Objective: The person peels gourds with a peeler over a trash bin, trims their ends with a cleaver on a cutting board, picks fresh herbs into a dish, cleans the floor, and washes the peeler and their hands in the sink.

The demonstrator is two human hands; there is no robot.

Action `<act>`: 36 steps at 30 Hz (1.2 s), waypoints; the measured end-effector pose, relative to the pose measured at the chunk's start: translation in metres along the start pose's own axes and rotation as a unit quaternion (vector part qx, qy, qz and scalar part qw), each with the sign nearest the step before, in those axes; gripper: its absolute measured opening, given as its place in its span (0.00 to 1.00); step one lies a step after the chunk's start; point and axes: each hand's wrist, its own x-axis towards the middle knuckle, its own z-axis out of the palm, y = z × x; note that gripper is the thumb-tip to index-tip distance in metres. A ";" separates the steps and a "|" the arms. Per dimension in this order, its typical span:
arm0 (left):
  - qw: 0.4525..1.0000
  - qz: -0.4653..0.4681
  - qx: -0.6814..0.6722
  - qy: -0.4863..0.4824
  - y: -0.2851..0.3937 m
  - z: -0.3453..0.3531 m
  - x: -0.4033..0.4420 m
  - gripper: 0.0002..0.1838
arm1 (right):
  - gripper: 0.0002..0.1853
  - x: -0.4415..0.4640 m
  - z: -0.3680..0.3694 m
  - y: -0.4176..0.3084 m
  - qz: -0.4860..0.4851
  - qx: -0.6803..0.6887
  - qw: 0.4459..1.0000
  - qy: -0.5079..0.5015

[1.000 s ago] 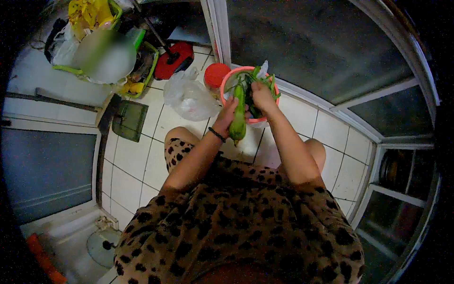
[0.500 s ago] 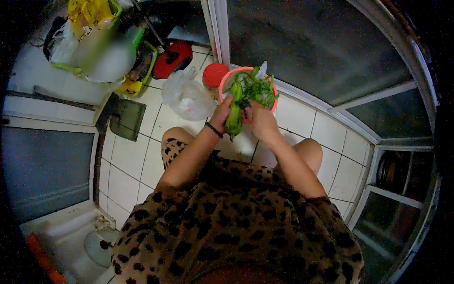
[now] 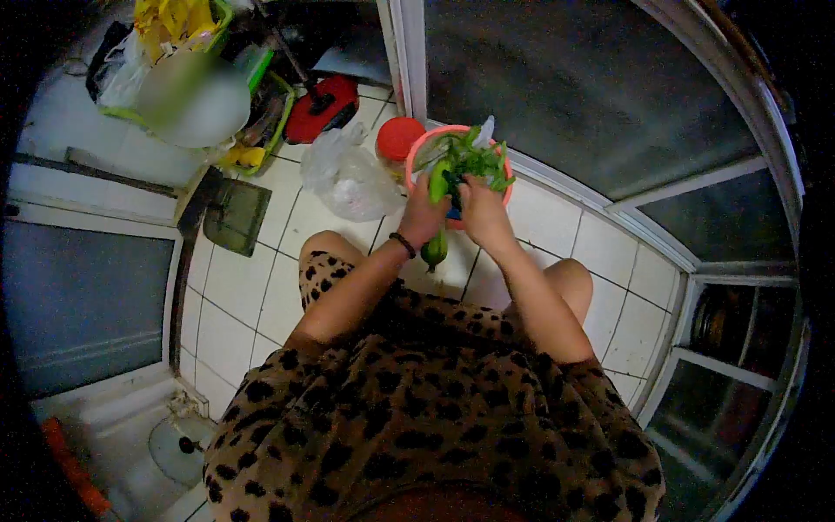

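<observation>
My left hand (image 3: 424, 216) is wrapped round a long green ridged gourd (image 3: 434, 250), which looks like a luffa. Its paler upper end shows above my fingers and its darker pointed end hangs below them. Close on the right, my right hand (image 3: 485, 214) is closed with a small dark tool against the gourd; the tool looks like a peeler, though my fingers mostly hide it. Both hands are over the near side of a bin with a pink rim (image 3: 410, 170). Green leafy scraps (image 3: 480, 163) and a bit of white plastic fill its right side.
A white plastic bag (image 3: 350, 181) lies on the tiled floor left of the bin, beside a red-lidded container (image 3: 401, 137). Farther left are a red mop head (image 3: 323, 109), a dustpan (image 3: 235, 214) and a pile of bags. Glass door panels (image 3: 574, 96) stand behind the bin.
My left hand has shifted from the gourd's side to wrap round its middle, covering it. The gourd's lower end sits slightly lower. My right hand has moved a little right.
</observation>
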 end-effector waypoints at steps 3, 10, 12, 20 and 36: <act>0.988 0.104 0.112 0.007 -0.008 0.004 -0.004 0.21 | 0.15 0.032 0.006 0.008 0.025 -0.021 0.999 -0.025; 0.925 0.079 0.369 0.046 0.031 0.005 -0.019 0.20 | 0.13 0.001 0.007 -0.002 0.028 -0.011 0.999 -0.020; 0.909 0.096 0.402 0.057 0.027 0.008 -0.013 0.16 | 0.13 0.029 0.003 0.005 0.074 -0.030 0.996 -0.028; 0.787 0.138 0.598 0.063 0.016 0.002 -0.003 0.14 | 0.15 0.049 0.019 0.040 0.066 -0.140 0.981 -0.115; 0.802 -0.233 -0.541 -0.102 0.028 -0.047 0.070 0.12 | 0.15 0.035 -0.032 0.028 0.026 -0.013 0.999 -0.026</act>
